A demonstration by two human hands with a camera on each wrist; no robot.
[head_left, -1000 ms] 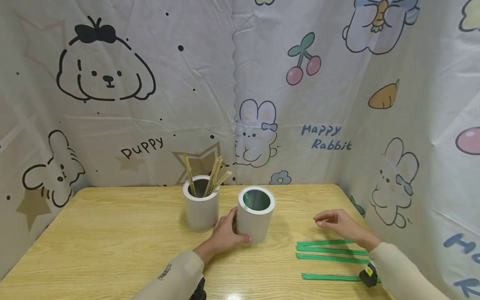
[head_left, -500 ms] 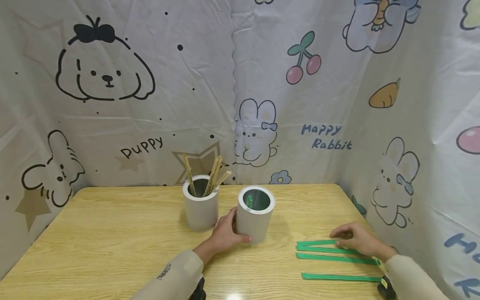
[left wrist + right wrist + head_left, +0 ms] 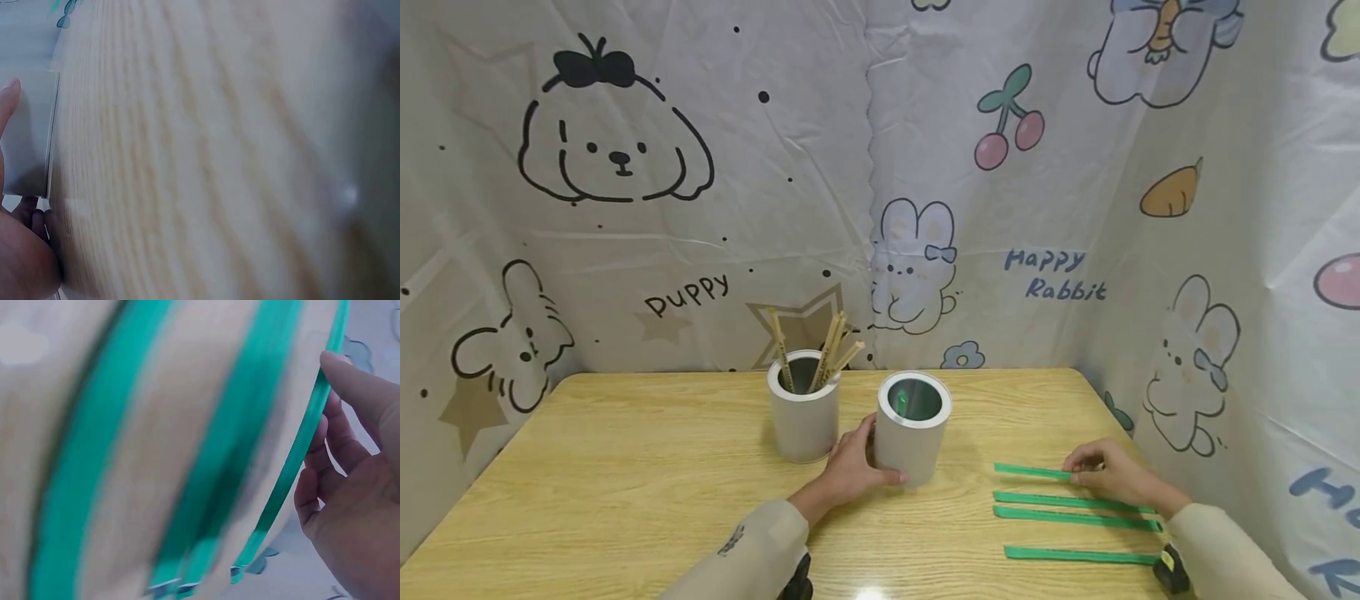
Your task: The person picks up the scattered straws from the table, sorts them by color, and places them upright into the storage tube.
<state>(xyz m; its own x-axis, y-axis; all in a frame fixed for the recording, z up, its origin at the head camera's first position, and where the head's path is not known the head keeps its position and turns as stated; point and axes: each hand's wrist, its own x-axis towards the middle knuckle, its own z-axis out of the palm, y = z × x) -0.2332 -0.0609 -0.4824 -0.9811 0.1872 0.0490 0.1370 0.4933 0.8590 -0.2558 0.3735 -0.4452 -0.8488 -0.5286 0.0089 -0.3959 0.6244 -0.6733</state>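
My left hand [image 3: 852, 468] grips the lower side of a white cylindrical holder [image 3: 912, 454] with a dark round opening, its thumb at the front near the base. Something green shows inside the opening. In the left wrist view, the holder [image 3: 30, 140] stands on the table against the fingers. My right hand [image 3: 1116, 479] pinches a thin flat green strip [image 3: 1030, 471] near its right part. The right wrist view shows the thumb and fingertips on this strip [image 3: 290, 462], which is finely ribbed. Several more green strips [image 3: 1063, 502] lie roughly parallel on the table, nearer to me.
A second white holder [image 3: 805, 425] stands just left of the gripped one, with several thin light-wood sticks [image 3: 827, 350] leaning in it. The wooden table [image 3: 625, 475] ends at a patterned cloth [image 3: 790, 208] behind and on both sides.
My right hand has moved right and down to the strips and taken hold of the farthest one, which has shifted away from the others. My left hand stays on its holder.
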